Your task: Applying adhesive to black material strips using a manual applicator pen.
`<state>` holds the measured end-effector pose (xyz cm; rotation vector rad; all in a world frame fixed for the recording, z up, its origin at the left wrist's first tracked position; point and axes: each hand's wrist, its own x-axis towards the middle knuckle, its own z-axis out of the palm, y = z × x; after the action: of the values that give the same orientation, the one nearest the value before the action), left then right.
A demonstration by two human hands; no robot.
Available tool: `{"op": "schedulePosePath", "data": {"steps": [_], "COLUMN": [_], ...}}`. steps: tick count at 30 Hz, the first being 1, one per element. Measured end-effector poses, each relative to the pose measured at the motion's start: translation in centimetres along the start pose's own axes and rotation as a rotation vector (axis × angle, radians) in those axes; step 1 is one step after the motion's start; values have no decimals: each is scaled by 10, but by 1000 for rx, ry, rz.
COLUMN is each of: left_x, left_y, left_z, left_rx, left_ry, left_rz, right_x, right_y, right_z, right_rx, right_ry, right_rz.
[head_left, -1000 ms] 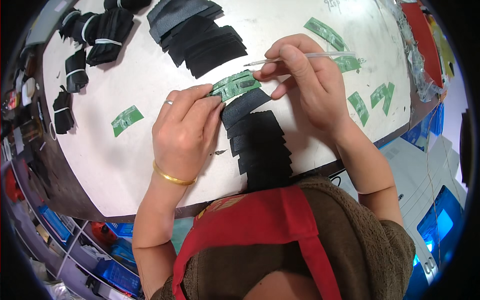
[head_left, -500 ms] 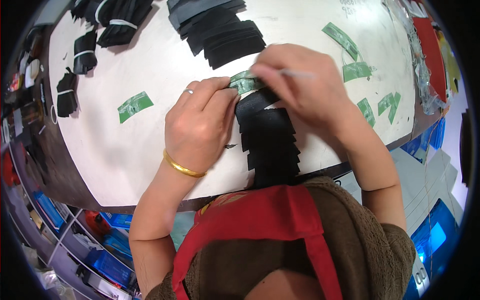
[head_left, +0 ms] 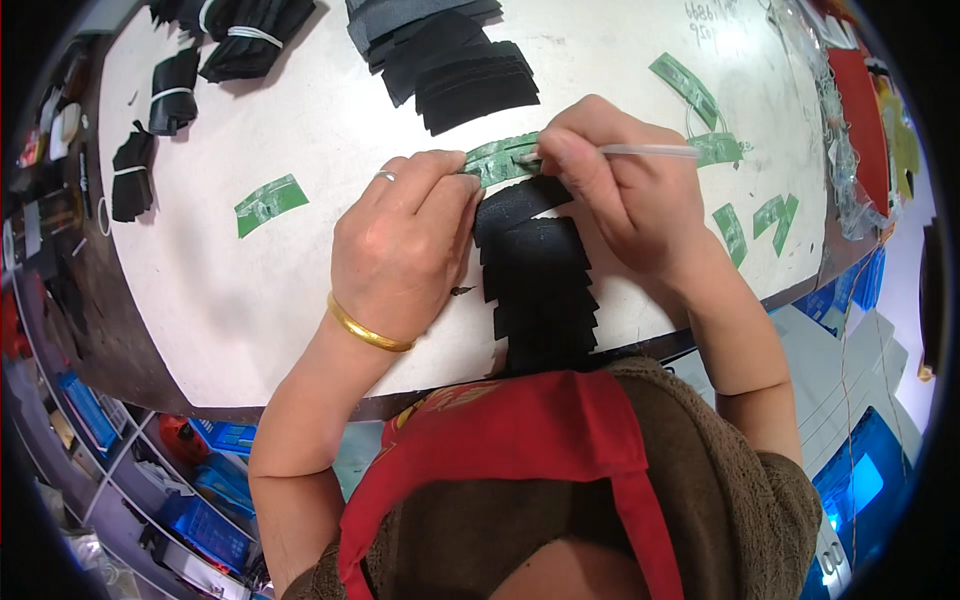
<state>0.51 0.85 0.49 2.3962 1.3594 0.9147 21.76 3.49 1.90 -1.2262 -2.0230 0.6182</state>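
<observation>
**While the left hand (head_left: 400, 245) holds down a green strip (head_left: 497, 160), the right hand (head_left: 630, 180) pinches a pen (head_left: 655, 151)**

The strip lies on the white table (head_left: 250, 310), between the two hands. The left fingers are close together at its left end. The right thumb and fingers squeeze the pen near its tip, next to the strip's right end. Black pieces (head_left: 540, 265) lie in a row just on the person's side of the strip.
</observation>
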Motion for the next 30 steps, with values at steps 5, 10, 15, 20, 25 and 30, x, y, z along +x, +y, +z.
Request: {"op": "schedulePosePath", "data": {"steps": [5,10,15,20,25,30], "left_x": [0,0,-5,-8,2,5], "left_y": [1,-1,1,12,6,-5], "left_z": [-2,-2,-5,-16,-12,-11], "left_rx": [7,-18,-94,-167,-68,-35], "left_ry": [-22,-19,-72,-144,-11,-50], "left_rz": [-15,-4,39,10,-19,8], "right_x": [-3,7,15,-2,-2,-9], "right_y": [-3,0,17,15,7,6], "right_z": [1,-9,4,-11,-16,-11], "right_rx": [-129,298,416,486,575,625], "right_ry": [-14,25,-94,-82,96,74], "right_rz": [-146,45,131,178,408,473]}}
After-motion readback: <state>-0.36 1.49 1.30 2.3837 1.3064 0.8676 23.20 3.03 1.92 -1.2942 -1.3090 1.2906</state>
